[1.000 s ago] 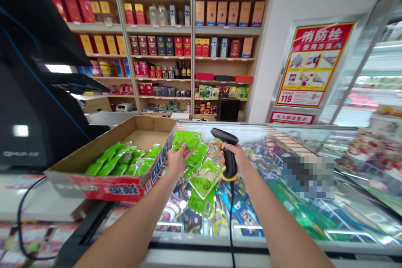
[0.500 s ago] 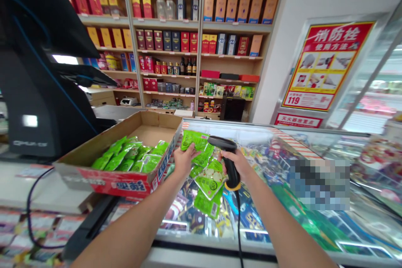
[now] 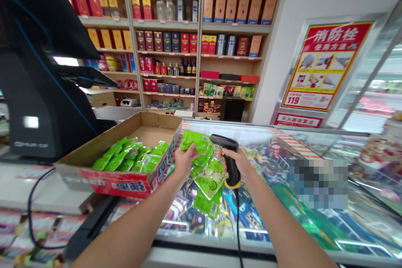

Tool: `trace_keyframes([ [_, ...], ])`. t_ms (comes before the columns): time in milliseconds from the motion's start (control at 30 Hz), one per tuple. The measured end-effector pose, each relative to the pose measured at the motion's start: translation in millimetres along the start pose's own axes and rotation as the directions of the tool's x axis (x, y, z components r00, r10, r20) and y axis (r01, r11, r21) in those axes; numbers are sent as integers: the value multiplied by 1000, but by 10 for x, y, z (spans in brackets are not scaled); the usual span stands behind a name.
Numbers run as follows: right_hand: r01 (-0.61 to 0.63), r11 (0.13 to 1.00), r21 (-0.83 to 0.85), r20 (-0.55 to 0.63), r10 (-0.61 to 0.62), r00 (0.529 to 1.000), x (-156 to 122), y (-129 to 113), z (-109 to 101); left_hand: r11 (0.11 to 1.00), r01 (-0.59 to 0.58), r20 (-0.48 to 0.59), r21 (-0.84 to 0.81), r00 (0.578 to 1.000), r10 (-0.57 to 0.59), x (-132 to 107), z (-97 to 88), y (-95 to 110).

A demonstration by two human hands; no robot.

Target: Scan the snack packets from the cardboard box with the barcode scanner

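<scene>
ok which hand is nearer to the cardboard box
Left. The left hand, holding a green packet, is just to the right of the cardboard box; the right hand, gripping the black scanner, is farther to the right.

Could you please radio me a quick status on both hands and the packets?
Left hand: gripping green packet. Right hand: holding black scanner, head toward that packet. More packets on glass top, others in carton. Nothing seen blocking scanner.
</scene>
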State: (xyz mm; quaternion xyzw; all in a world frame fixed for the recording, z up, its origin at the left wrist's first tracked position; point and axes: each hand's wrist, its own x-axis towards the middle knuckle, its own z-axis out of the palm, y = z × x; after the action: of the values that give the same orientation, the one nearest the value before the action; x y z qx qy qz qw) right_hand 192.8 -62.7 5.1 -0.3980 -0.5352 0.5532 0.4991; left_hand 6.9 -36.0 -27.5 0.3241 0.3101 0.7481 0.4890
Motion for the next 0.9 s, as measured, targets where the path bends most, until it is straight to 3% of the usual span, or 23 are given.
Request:
trace_keyframes([
  [167,66,989,129,-103,-53,993,36,-59,-112,955,70,132,288,985,-112,5,-8,-29],
  [333,116,970,213,-191,-75,979,43,-122,-161,795,-41,331,605,921,-205,14,-45,-69],
  [400,124,968,220,-199,-80,977,39,-128,-156,660,-175,353,731,924,-145,22,-64,-55],
  [467,123,967,225,-202,-77,976,34,-130,-146,453,-303,353,839,935,-27,31,-84,-33],
  [567,119,965,234,-197,-73,978,25,-139,-134,198,-411,393,890,911,128,29,-107,-21],
  [633,120,962,246,-196,-72,978,21,-150,-133,116,-458,435,881,882,181,2,-109,-32],
  [767,119,954,275,-198,-64,978,18,-167,-151,32,-506,488,862,846,215,-97,-52,65],
  [833,124,951,284,-205,-66,977,21,-171,-164,-7,-537,524,844,820,228,-118,-5,278],
  [900,133,947,292,-210,-72,975,24,-172,-174,-71,-534,535,843,816,217,-79,21,614],
])
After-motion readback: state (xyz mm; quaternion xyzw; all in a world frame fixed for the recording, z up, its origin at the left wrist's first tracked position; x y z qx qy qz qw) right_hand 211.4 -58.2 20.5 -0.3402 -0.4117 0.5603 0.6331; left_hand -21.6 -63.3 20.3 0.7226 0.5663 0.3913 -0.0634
